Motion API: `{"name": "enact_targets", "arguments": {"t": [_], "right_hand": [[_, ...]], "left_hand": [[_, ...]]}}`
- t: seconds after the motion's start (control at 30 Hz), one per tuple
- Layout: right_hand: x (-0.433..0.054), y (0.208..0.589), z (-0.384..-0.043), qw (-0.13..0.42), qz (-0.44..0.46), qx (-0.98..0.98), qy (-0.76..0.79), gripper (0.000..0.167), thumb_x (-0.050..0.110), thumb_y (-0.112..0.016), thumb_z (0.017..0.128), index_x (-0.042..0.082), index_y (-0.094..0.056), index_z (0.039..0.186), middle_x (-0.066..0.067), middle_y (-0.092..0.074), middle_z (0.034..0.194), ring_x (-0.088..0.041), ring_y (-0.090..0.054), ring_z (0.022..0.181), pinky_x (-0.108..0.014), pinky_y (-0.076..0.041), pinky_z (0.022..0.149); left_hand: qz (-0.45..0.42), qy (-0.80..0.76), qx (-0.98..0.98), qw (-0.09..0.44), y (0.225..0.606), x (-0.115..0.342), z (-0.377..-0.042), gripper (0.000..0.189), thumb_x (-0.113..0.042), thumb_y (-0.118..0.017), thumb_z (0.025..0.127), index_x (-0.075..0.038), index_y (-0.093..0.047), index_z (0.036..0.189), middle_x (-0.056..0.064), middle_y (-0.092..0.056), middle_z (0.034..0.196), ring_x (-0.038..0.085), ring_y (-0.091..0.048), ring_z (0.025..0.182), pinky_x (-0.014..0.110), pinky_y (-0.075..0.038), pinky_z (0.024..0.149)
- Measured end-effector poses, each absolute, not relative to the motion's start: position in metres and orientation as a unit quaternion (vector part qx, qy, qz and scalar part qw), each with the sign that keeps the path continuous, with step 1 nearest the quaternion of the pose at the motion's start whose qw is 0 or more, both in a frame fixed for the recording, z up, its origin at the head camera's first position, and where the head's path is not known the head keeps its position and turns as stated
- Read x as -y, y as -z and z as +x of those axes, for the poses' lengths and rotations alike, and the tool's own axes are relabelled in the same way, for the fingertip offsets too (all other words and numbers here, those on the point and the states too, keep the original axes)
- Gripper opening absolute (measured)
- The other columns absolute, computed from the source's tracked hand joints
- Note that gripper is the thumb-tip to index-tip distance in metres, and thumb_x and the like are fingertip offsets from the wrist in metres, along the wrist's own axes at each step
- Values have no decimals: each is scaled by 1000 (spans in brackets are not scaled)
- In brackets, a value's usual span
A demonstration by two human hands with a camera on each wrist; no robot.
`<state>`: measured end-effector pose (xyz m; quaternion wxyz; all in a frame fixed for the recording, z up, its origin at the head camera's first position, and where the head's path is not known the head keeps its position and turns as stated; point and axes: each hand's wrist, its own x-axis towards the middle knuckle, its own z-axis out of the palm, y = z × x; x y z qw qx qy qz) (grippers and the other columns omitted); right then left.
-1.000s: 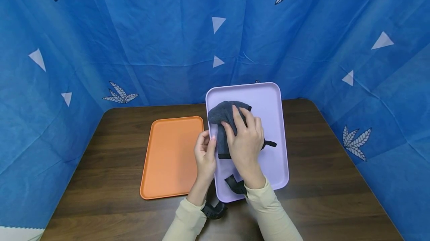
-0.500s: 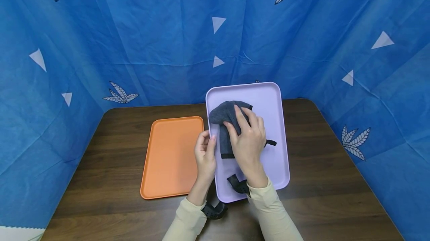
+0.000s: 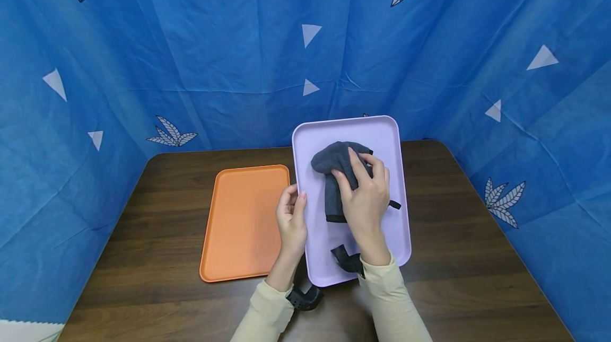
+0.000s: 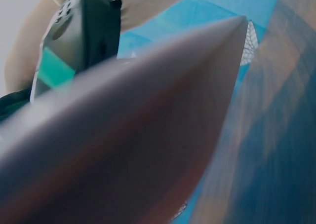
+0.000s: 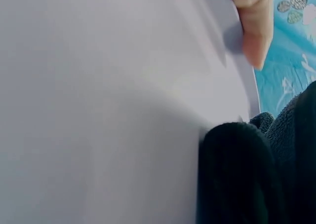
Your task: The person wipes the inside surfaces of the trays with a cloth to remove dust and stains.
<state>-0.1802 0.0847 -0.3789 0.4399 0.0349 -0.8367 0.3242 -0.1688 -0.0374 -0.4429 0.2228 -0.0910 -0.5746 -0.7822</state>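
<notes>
A lilac tray (image 3: 355, 246) is held up at a tilt over the table, its raised rim facing up. My left hand (image 3: 292, 220) grips its left edge, thumb on the rim and fingers behind; one finger or thumb of that hand (image 5: 256, 34) shows in the right wrist view. With curled fingers, my right hand (image 3: 365, 199) holds a bunched dark grey cloth (image 3: 336, 159) against the tray's inner surface. The cloth has black edging and a black loop (image 3: 394, 204) poking out on the right. In the left wrist view the tray's blurred underside (image 4: 163, 115) fills the middle.
An orange tray (image 3: 245, 220) lies flat on the dark wooden table (image 3: 157, 236), left of the lilac one. Blue printed curtains (image 3: 229, 55) hang behind and at both sides. Each wrist wears a black camera mount (image 3: 305, 298).
My right hand has slid the grey cloth to the right across the lilac tray, away from its left rim. My left hand and the tray have stayed almost still.
</notes>
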Motion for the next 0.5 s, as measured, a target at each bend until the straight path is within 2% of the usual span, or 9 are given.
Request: {"name": "enact_targets", "arguments": {"t": [0.5], "right_hand": [[-120, 386, -185, 419, -44, 832, -359, 49, 25, -79, 82, 11, -67, 127, -25, -57, 116, -41, -52, 111, -57, -44, 86]], "left_hand": [[-81, 785, 573, 221, 441, 41, -168, 26, -6, -51, 98, 15, -52, 113, -8, -62, 95, 5, -58, 84, 19, -49, 70]]}}
